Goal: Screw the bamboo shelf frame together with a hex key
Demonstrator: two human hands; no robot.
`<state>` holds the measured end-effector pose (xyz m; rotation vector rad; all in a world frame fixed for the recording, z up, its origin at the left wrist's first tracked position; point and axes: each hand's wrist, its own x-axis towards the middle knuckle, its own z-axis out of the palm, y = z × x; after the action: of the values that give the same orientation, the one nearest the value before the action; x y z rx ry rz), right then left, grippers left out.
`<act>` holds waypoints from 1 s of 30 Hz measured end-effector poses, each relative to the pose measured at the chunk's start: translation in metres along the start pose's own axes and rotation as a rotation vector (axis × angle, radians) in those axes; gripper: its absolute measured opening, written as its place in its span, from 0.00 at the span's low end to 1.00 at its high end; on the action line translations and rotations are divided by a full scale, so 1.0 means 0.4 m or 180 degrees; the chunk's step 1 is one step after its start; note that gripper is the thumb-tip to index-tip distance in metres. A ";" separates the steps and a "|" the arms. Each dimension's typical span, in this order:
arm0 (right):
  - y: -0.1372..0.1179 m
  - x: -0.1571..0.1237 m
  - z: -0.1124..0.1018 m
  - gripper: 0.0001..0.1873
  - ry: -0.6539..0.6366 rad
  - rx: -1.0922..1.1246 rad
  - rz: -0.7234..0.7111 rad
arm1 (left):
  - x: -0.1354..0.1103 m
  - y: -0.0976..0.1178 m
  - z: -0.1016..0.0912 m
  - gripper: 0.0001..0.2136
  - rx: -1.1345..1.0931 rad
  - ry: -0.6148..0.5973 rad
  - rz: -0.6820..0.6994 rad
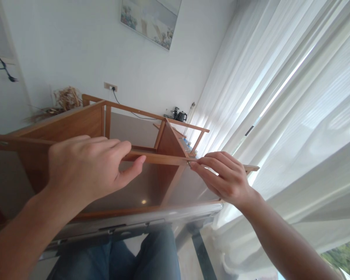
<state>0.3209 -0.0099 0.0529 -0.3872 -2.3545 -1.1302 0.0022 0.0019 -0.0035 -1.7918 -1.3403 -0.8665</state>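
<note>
Head camera: at the centre of the tilted frame, a person's left hand (90, 167) curls over a thin brown wooden slat (166, 158), thumb pressed beneath, seemingly steadying it level across the open brown wooden shelf unit (76, 122). The right hand (226, 179), centre right, pinches the slat where it crosses the upright divider; a tiny metal piece at its fingertips is too small to identify. White sheer curtains (280, 97) fill the right.
</note>
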 end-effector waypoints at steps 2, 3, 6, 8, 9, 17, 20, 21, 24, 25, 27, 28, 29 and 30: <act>-0.014 -0.007 0.004 0.11 0.0064 0.0119 0.0246 | -0.002 0.000 0.001 0.19 -0.0015 0.0014 0.0013; -0.022 -0.010 0.006 0.12 0.0096 0.0151 0.0358 | -0.002 0.000 0.001 0.19 -0.0016 0.0016 0.0021; -0.047 -0.017 0.012 0.15 0.0229 0.0060 0.0661 | -0.001 0.000 -0.002 0.19 0.0016 0.0004 0.0052; -0.063 -0.021 0.016 0.17 0.0374 -0.0141 0.0840 | 0.001 0.000 -0.004 0.19 0.0047 0.0005 0.0090; -0.070 -0.023 0.018 0.18 0.0438 -0.0229 0.0910 | 0.001 0.001 -0.004 0.19 0.0055 0.0016 0.0110; -0.102 -0.028 0.033 0.17 0.0657 -0.0287 0.1303 | 0.004 0.003 -0.006 0.18 -0.0040 0.0114 0.0127; -0.109 -0.029 0.038 0.13 0.0666 -0.0169 0.1424 | 0.003 0.003 -0.006 0.18 -0.0079 0.0083 0.0084; -0.112 -0.029 0.040 0.12 0.0669 -0.0112 0.1478 | 0.003 0.002 -0.005 0.18 -0.0073 0.0093 0.0088; -0.120 -0.029 0.047 0.09 0.0695 0.0046 0.1680 | 0.003 0.001 -0.004 0.18 -0.0041 0.0106 0.0127; -0.123 -0.028 0.050 0.08 0.0713 0.0086 0.1739 | 0.003 0.001 -0.004 0.18 -0.0046 0.0084 0.0117; -0.128 -0.027 0.054 0.07 0.0762 0.0147 0.1827 | 0.003 0.001 -0.005 0.18 -0.0093 0.0022 0.0059; -0.130 -0.026 0.056 0.07 0.0781 0.0177 0.1858 | 0.003 0.001 -0.005 0.18 -0.0131 -0.0008 0.0014; -0.131 -0.026 0.058 0.07 0.0798 0.0208 0.1884 | 0.003 0.002 -0.006 0.18 -0.0166 -0.0026 -0.0023; -0.132 -0.025 0.059 0.07 0.0812 0.0237 0.1912 | 0.003 0.002 -0.006 0.18 -0.0183 -0.0041 -0.0035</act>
<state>0.2981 -0.0242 0.0005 -0.8044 -1.8618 -0.7488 0.0029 0.0003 -0.0011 -1.8383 -1.3471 -0.9092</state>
